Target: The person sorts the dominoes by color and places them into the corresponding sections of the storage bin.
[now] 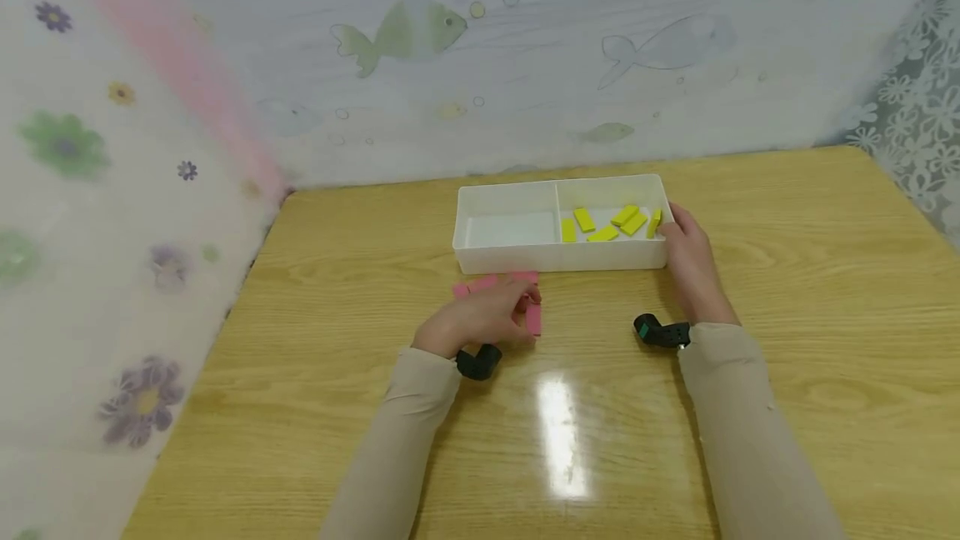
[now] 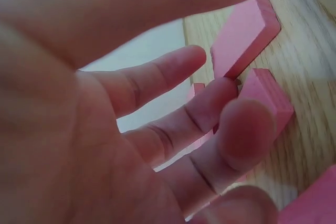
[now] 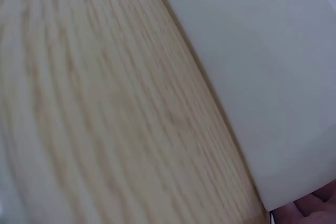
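My left hand (image 1: 480, 315) hovers low over several pink blocks (image 1: 533, 320) on the table, in front of a white two-compartment box (image 1: 510, 260). In the left wrist view its fingers (image 2: 163, 77) are loosely bent, close to the flat pink blocks (image 2: 244, 38); no block is plainly pinched, and contact is hard to tell. My right hand (image 1: 693, 261) grips the box's right end, thumb at the rim and fingers along the outside. Only some fingertips (image 3: 310, 211) show past the box corner in the right wrist view. Several yellow blocks (image 1: 583, 220) lie in the right compartment; the left one shows its bare bottom.
The wooden table (image 1: 337, 407) meets a wall (image 1: 540, 115) with painted fish behind the box. A flower-patterned wall (image 1: 112, 257) borders the left side. Black wrist cameras (image 1: 480, 362) sit at both cuffs. Light glares off the tabletop near the front.
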Tool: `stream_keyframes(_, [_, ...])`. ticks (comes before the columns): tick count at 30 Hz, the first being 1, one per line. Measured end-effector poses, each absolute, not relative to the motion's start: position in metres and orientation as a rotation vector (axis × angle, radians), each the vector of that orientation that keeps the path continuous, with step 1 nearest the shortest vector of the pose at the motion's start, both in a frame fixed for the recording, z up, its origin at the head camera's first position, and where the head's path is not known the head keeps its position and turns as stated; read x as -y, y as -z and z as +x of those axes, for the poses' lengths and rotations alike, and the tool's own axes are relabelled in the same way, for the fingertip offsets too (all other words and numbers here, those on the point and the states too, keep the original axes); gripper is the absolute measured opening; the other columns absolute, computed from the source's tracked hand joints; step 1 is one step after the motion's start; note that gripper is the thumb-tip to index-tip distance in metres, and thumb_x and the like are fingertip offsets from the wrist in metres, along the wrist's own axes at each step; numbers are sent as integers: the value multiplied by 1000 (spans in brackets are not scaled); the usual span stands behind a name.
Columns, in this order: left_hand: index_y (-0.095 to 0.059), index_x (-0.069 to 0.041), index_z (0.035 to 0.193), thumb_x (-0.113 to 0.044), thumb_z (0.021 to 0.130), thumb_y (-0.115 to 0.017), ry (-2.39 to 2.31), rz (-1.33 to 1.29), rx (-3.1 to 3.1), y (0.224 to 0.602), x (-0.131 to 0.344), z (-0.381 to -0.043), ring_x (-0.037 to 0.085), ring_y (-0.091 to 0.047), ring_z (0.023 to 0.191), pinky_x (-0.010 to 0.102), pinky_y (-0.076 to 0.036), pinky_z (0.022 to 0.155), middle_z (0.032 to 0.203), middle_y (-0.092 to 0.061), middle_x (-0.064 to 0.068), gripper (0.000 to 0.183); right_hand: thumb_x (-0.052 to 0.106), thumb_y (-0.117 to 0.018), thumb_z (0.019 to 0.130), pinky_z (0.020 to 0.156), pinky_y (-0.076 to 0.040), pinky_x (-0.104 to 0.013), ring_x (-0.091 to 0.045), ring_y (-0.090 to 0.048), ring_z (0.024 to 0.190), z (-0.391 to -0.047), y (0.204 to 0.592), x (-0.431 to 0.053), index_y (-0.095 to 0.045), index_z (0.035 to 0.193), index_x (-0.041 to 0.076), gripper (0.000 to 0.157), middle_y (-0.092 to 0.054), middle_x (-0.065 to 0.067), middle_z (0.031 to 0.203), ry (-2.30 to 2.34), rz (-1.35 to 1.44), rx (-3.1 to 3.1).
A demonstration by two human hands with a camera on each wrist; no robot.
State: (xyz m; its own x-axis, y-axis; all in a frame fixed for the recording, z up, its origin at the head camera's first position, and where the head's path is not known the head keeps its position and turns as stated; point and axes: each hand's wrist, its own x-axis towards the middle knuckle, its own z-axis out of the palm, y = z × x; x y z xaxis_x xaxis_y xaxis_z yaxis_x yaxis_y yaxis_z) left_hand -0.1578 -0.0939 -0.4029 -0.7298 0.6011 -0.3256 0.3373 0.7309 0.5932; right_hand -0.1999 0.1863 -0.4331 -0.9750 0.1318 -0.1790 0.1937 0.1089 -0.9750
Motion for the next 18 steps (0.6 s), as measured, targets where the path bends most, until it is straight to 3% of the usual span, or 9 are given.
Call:
stream_keyframes(10, [-47, -18, 110, -26, 74, -68, -392, 644, -2608, 401, 83, -151, 12, -49, 70, 22, -41, 60, 99, -42, -2, 42, 25, -28, 93, 104, -18, -39, -15, -17, 130, -200, 429, -186, -19, 143, 18, 52, -17, 1, 147, 2032, 335, -2307])
stream_keyframes(18, [-47, -16, 116, -23, 75, -63, -300, 641, -2682, 405, 80, -150, 12, -49, 74, 23, -41, 63, 105, -46, 0, 45, 26, -29, 93, 104, -18, -39, -16, -18, 129, -199, 430, -186, -19, 143, 18, 51, -18, 0, 147, 2034, 331, -2308])
